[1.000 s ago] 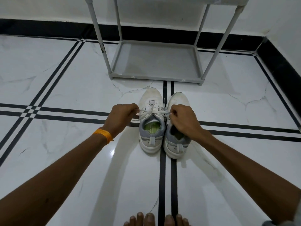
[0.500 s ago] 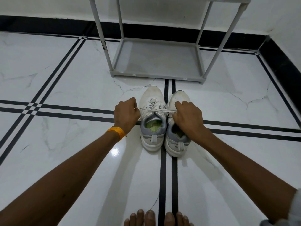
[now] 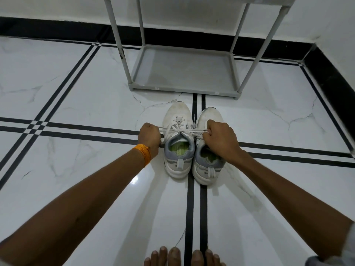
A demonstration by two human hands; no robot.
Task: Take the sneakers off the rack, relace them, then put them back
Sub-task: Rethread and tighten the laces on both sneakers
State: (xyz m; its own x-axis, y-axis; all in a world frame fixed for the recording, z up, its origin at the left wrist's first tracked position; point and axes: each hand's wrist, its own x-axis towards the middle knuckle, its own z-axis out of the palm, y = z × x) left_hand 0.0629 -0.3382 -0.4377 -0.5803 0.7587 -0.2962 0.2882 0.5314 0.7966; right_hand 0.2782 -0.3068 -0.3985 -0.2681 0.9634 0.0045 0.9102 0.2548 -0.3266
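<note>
Two white sneakers with grey heels stand side by side on the floor, toes toward the rack. The left sneaker [image 3: 178, 139] has its white lace [image 3: 179, 129] stretched taut across its tongue. My left hand [image 3: 149, 136] is closed on one lace end just left of that shoe. My right hand [image 3: 221, 140] is closed on the other end, above the right sneaker [image 3: 208, 166], and it hides that shoe's tongue. The grey shoe rack [image 3: 184, 87] stands just beyond the toes, its bottom shelf bare.
The floor is white marble tile with black inlay lines [image 3: 192, 208]. A black skirting [image 3: 326, 77] and wall close off the back and right. My bare toes [image 3: 182, 256] show at the bottom edge. An orange band [image 3: 143, 153] circles my left wrist.
Both hands have pulled outward, away from each other, drawing the lace tighter and longer across the left sneaker. The shoes have stayed in place.
</note>
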